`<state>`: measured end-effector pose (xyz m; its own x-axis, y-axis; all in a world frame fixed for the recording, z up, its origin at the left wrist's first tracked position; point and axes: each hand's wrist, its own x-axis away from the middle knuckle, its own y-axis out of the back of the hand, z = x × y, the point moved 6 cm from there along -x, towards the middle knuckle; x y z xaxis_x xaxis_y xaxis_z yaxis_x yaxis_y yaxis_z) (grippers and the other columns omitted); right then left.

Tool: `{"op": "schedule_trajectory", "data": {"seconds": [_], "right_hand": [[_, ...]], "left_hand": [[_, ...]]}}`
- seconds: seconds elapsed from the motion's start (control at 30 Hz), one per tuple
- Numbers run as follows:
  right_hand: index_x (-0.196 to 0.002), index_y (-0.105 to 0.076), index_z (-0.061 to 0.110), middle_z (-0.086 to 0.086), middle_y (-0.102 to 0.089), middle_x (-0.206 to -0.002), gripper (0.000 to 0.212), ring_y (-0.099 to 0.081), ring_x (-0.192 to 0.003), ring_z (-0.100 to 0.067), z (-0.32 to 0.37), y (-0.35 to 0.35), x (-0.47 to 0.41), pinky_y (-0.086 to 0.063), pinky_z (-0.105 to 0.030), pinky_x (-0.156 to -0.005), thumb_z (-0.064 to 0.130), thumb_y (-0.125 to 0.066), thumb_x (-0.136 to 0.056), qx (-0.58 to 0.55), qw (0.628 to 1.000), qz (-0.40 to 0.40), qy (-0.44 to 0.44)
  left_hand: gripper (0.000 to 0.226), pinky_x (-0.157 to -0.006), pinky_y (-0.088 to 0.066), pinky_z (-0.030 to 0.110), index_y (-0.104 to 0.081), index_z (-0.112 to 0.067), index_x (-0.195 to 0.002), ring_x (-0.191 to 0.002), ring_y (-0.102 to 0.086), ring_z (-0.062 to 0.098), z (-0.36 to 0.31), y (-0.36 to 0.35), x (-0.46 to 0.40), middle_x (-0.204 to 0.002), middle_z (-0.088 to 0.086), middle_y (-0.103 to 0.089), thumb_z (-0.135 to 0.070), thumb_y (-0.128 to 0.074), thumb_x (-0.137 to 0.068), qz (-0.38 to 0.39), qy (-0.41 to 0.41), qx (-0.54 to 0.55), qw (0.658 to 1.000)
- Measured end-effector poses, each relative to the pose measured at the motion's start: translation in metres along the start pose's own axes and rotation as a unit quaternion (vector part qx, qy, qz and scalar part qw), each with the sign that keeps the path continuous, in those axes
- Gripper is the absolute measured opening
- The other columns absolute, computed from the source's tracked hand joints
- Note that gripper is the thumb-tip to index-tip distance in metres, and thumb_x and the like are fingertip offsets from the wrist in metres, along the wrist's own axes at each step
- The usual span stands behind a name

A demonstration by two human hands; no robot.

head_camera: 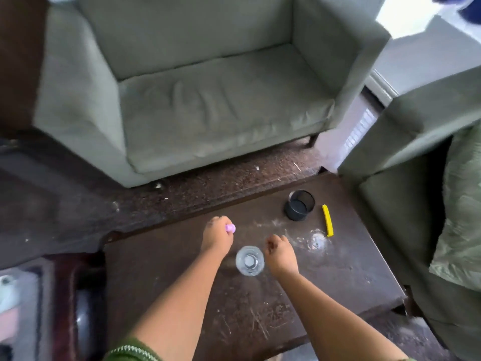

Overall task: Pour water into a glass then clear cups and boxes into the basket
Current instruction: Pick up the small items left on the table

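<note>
No text, label, brand, number or sign could be read anywhere in the view. The yellow strip (327, 220) on the dark table (351, 269) was seen to carry no legible marking, and the black round container (299, 205) showed none either.

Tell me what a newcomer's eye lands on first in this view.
Two bare forearms reach over the scratched dark wooden table, flanking a clear round glass standing upright between the hands. The left hand is closed on a small pink object, while the right hand is curled with nothing visible in it. Farther right on the table lie a black cylindrical cup and a yellow strip, with a grey-green armchair beyond.
</note>
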<state>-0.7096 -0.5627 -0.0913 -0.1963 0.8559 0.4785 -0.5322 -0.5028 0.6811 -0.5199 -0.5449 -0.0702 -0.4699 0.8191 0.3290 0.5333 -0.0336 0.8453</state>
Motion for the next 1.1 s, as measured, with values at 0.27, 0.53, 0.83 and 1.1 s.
{"op": "schedule_trajectory", "data": {"seconds": [0.27, 0.53, 0.83, 1.1], "right_hand": [[-0.109, -0.063, -0.002, -0.005, -0.050, -0.093, 0.023, -0.054, -0.113, -0.032, 0.200, -0.072, 0.098, -0.038, -0.028, -0.094, 0.009, -0.050, -0.093, 0.068, 0.960, 0.160, 0.219], [-0.124, -0.059, 0.013, -0.011, -0.054, -0.127, 0.036, -0.059, -0.111, -0.027, 0.314, -0.189, 0.175, -0.043, -0.027, -0.096, 0.011, -0.055, -0.089, 0.117, 0.923, 0.237, 0.280], [-0.121, -0.066, 0.013, -0.009, -0.064, -0.113, 0.036, -0.065, -0.083, -0.021, 0.446, -0.358, 0.230, -0.052, -0.027, -0.084, 0.011, -0.068, -0.085, 0.084, 0.889, 0.282, 0.351], [-0.079, -0.059, 0.014, -0.011, -0.051, -0.094, 0.016, -0.055, -0.080, -0.028, 0.487, -0.481, 0.236, -0.033, -0.025, -0.068, 0.023, -0.061, -0.092, 0.179, 0.873, 0.291, 0.347]], "left_hand": [[0.016, -0.077, -0.045, 0.031, -0.065, -0.015, -0.088, -0.094, -0.060, 0.025, 0.123, 0.121, 0.110, -0.098, 0.006, -0.063, -0.028, -0.056, -0.089, -0.090, 0.122, 0.099, 0.984], [0.022, -0.069, -0.041, 0.032, -0.061, -0.013, -0.083, -0.086, -0.062, 0.027, 0.278, 0.205, 0.184, -0.088, 0.006, -0.065, -0.033, -0.055, -0.090, -0.201, 0.166, 0.090, 0.961], [0.026, -0.079, -0.044, 0.034, -0.063, -0.015, -0.102, -0.096, -0.061, 0.027, 0.461, 0.293, 0.195, -0.099, 0.007, -0.068, -0.035, -0.062, -0.088, -0.174, 0.231, 0.066, 0.955], [0.023, -0.071, -0.046, 0.030, -0.073, -0.010, -0.090, -0.090, -0.064, 0.029, 0.578, 0.290, 0.154, -0.090, 0.012, -0.070, -0.031, -0.065, -0.084, -0.011, 0.267, 0.062, 0.961]]}}
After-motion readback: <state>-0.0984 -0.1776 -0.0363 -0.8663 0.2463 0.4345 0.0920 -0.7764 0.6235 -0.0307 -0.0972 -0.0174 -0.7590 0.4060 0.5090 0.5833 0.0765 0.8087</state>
